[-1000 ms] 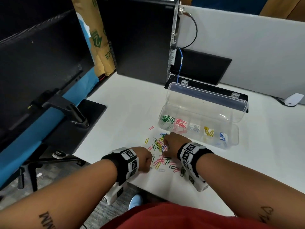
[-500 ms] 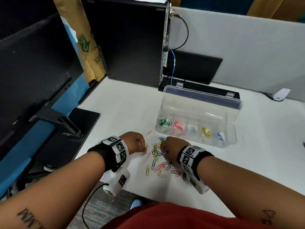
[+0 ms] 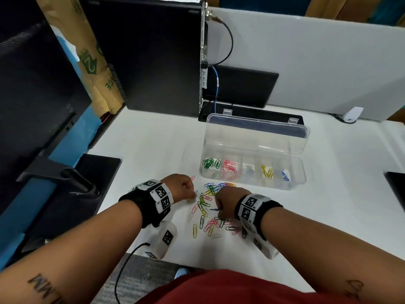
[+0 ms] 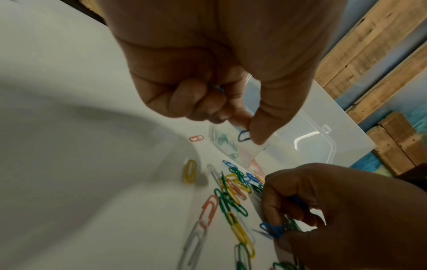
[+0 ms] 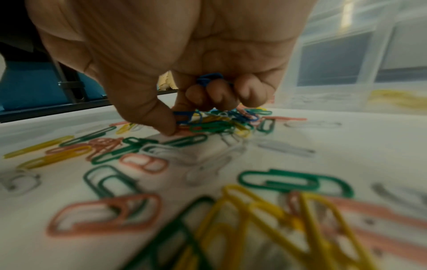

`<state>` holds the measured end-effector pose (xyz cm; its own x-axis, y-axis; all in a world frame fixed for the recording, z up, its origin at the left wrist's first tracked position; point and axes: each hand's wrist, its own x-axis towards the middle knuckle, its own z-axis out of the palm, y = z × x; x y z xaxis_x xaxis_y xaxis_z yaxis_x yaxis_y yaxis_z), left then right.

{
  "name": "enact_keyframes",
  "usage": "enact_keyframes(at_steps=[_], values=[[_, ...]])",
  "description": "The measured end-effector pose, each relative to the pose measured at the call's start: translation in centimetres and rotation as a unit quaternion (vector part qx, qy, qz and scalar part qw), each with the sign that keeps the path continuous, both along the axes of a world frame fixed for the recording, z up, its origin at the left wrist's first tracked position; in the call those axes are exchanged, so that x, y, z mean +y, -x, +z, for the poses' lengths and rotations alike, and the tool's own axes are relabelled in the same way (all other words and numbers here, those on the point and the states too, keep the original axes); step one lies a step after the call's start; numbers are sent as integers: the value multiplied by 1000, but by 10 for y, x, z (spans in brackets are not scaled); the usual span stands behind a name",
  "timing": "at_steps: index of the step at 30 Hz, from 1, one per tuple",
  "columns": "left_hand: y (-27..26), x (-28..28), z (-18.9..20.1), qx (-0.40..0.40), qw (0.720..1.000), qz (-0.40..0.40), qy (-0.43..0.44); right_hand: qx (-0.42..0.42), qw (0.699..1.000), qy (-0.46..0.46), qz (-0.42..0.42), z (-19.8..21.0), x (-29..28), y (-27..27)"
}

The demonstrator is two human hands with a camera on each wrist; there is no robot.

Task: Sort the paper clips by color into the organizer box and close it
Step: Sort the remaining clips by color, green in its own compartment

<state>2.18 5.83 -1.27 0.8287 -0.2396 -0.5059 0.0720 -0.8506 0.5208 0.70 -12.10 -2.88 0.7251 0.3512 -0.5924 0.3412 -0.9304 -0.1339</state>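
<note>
The clear organizer box [image 3: 294, 183] stands with its lid up; its compartments hold green, pink, silver, yellow and blue clips. A mixed pile of loose paper clips [image 3: 205, 210] lies on the white table in front of it. My left hand [image 4: 247, 127] hovers at the pile's left edge, fingers curled, thumb and forefinger pinching a blue clip [image 4: 243, 136]. My right hand [image 5: 182, 113] is down on the pile, pinching a blue clip [image 5: 184, 117], with more blue clips [image 5: 209, 78] tucked under its curled fingers.
A black computer tower [image 3: 153, 53] and a flat black device [image 3: 241, 86] stand behind the box against a grey partition [image 3: 317, 62]. A monitor [image 3: 32, 95] with its stand base [image 3: 96, 172] is at the left. The table's near edge [image 3: 197, 265] is just below my wrists.
My left hand has moved forward from the near edge to the pile's left side. My right hand has stayed on the pile, and a blue clip now sticks out of its fingers.
</note>
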Motion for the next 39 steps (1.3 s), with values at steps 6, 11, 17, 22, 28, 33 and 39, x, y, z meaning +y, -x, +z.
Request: enact_keyframes(at_steps=[6,11,17,22,28,33,39], values=[[-2,-4,2,40,995,56,75,44,992,-84,-83,8,-13,-2],[-2,-14,8,127,956,174,200,44,953,-214,-209,24,-32,-3],[-9,-34,20,190,929,215,236,150,805,-419,-393,32,-56,-5],[-15,-54,29,210,876,259,350,170,655,-549,-491,40,-72,-7],[-18,-98,45,259,814,264,447,203,519,-621,-551,51,-108,-4],[-26,-140,49,277,806,252,459,206,415,-642,-610,59,-139,-5],[-38,-188,47,282,815,241,445,171,366,-632,-661,66,-182,-10]])
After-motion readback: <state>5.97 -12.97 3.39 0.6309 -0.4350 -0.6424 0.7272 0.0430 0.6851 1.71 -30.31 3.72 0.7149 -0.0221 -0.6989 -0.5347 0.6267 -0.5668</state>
